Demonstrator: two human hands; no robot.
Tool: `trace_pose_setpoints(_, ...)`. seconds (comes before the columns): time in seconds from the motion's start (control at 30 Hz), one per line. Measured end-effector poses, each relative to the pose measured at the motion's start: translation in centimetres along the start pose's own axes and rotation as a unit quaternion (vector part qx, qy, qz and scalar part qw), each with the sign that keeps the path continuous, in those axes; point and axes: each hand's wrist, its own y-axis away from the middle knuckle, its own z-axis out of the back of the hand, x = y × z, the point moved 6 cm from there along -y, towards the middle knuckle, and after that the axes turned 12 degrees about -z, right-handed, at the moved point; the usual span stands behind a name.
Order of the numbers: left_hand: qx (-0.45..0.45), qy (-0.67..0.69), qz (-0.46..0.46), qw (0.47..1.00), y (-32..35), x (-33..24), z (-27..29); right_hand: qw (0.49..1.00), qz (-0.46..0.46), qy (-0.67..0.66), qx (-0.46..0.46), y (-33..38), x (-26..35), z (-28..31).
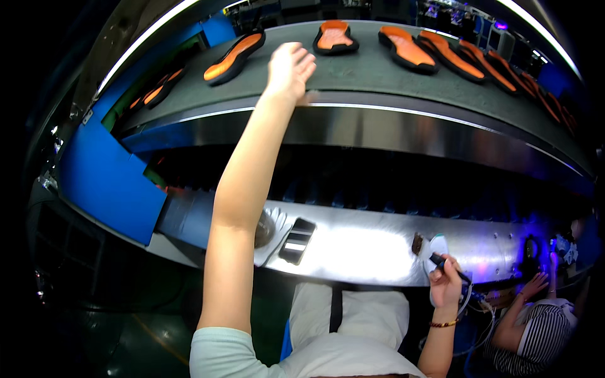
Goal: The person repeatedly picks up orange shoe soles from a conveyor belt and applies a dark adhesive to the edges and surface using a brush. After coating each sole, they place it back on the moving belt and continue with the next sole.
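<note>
My left arm stretches far forward, and my left hand (pixel 292 68) is over the near edge of the green conveyor belt (pixel 277 88), its fingers loosely extended with nothing visible in them. Nearest to it are two orange-and-black shoe soles, one on the left (pixel 234 58) and one on the right (pixel 335 38). Down at the metal bench, my right hand (pixel 446 285) is closed around a black pen-shaped tool (pixel 437 259). Just beyond that tool lies a white, rounded piece (pixel 438 244), which I cannot identify. A small brown object (pixel 417 244) is beside it.
More orange-and-black soles (pixel 450 57) line the belt to the right. A phone (pixel 297 240) and a clear rounded container (pixel 265 228) lie on the metal bench (pixel 353 252). Blue panels (pixel 110 183) stand at left. A co-worker in stripes (pixel 547 331) sits at right.
</note>
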Motion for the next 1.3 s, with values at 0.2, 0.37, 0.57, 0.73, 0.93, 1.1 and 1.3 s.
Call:
trace_pose_setpoints(0.2, 0.236, -0.637, -0.237, 0.695, -3.7, 3.1, -5.1, 0.997, 0.044, 0.068, -0.018, 0.5, -0.2, 0.0)
trace_pose_setpoints(0.37, 0.228, -0.717, -0.356, 0.553, -0.6, 0.1, -6.2, 0.999, 0.021, 0.038, -0.031, 0.2, -0.6, 0.7)
trace_pose_setpoints(0.57, 0.014, -0.226, -0.499, 0.837, 13.8, -7.7, -3.2, 0.994, 0.031, 0.061, -0.088, 0.5, 0.8, 2.9)
trace_pose_setpoints(0.73, 0.016, 0.211, 0.047, 0.976, 19.2, -2.2, 1.5, 0.995, 0.047, 0.074, -0.049, -0.4, 2.0, 2.2)
trace_pose_setpoints(0.93, 0.199, 0.366, 0.095, 0.904, 28.8, 2.8, 6.6, 0.995, 0.079, 0.050, 0.037, 0.9, 3.3, 0.9)
trace_pose_setpoints(1.1, 0.252, 0.476, 0.331, 0.775, 33.1, 8.8, 4.1, 0.990, 0.065, 0.076, 0.101, 1.8, 3.0, -1.7)
trace_pose_setpoints(1.3, 0.105, 0.312, 0.314, 0.891, 32.9, 12.0, 2.3, 0.958, 0.030, 0.259, 0.117, -0.2, 0.6, -9.0)
